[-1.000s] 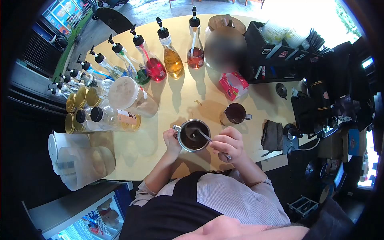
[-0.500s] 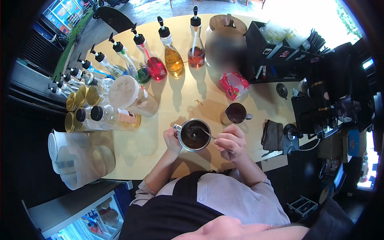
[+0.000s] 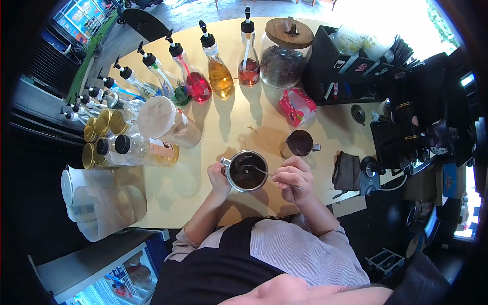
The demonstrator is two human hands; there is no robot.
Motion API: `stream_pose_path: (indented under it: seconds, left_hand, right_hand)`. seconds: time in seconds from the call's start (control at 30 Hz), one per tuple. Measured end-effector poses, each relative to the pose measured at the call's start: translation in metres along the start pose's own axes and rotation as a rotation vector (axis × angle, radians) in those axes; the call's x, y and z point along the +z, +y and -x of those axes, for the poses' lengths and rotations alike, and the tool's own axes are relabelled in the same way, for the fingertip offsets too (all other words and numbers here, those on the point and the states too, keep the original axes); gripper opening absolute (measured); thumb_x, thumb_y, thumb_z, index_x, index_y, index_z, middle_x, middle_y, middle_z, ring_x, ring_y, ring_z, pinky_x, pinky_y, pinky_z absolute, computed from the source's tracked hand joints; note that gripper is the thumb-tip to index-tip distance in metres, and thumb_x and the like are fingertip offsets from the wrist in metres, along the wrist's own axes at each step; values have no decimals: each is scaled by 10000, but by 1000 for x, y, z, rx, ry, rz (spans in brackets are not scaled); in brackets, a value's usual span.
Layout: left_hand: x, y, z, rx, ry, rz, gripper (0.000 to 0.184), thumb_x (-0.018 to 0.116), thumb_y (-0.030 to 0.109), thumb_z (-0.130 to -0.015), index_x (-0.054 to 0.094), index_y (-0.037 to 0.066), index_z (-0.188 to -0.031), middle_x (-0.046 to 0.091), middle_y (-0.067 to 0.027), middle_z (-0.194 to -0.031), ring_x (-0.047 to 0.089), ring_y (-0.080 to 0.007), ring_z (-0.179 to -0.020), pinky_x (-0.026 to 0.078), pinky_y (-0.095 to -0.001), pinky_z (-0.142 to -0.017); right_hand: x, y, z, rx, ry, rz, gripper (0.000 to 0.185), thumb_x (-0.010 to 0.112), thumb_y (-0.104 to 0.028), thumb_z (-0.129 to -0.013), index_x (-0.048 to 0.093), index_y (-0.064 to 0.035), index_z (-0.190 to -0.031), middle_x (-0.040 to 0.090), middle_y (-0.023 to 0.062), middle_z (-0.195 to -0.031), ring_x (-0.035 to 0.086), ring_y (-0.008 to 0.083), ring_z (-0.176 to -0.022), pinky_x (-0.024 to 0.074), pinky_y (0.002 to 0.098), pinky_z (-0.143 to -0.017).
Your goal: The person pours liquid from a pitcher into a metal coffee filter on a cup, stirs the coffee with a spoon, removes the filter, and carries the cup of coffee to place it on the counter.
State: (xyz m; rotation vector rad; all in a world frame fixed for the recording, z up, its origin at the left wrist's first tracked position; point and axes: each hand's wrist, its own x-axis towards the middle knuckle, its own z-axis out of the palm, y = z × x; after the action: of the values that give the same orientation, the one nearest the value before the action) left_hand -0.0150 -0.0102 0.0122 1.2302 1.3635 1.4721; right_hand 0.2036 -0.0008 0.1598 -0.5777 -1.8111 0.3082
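A steel cup (image 3: 230,184) with dark liquid in it stands on the table in front of me. My left hand (image 3: 218,179) is closed around its handle on the left side. Between the fingers of my right hand (image 3: 295,179) is the handle of a metal spoon (image 3: 269,174), whose bowl end dips into the dark liquid. Just beyond my right hand stands a second metal pitcher (image 3: 300,144) with its handle toward the right.
Pump bottles with colored syrups (image 3: 197,87) line the far left edge. A large jar with a wooden lid (image 3: 284,63), a pink packet (image 3: 298,107) and a black organizer (image 3: 325,66) stand beyond. Plastic tubs (image 3: 168,124) are at left; a dark cloth (image 3: 346,172) and coffee machine (image 3: 412,127) at right.
The spoon has shifted slightly within the cup and its handle lies at a flatter angle. My right hand has moved a little with it; my left hand stays on the cup handle.
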Motion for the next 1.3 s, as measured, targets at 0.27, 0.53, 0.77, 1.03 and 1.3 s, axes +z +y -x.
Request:
stream_pose_path:
  seconds: [0.27,0.53,0.77,1.03,1.3]
  left_hand:
    - [-1,-2,-1,78,29,-242,574,297,378,-897,667,-25,-724,634,-90,-621,593,-155,-586,466,-309,-552]
    - [0,0,1,-65,21,41,588,289,383,-896,662,-28,-702,635,-85,-625,581,-136,-592,471,-302,-568]
    - [1,2,0,-61,22,15,582,284,364,-899,679,-38,-755,649,-86,-645,584,-137,-589,471,-300,-568]
    - [-2,-5,1,-71,4,53,579,290,355,-886,690,-56,-799,660,-96,-664,606,-136,-612,485,-291,-574]
    - [1,-4,0,-75,14,87,592,301,378,-879,691,-58,-791,664,-99,-670,617,-142,-610,499,-292,-570]
  right_hand:
    - [-2,1,-6,0,-29,-8,195,686,-248,-815,634,-65,-860,652,29,-735,543,199,-590,440,301,-556]
    - [-2,0,-8,13,-75,14,227,587,-290,-915,601,-65,-889,649,55,-717,533,210,-606,429,302,-562]
    - [0,3,-7,-4,3,28,181,679,-228,-829,618,-60,-859,647,40,-722,546,204,-582,435,297,-544]
    - [-1,2,-2,9,8,22,234,564,-282,-933,598,-58,-873,644,62,-715,526,211,-602,419,300,-551]
    - [1,1,2,-20,19,14,235,565,-279,-933,595,-53,-875,634,67,-712,523,216,-589,416,302,-533]
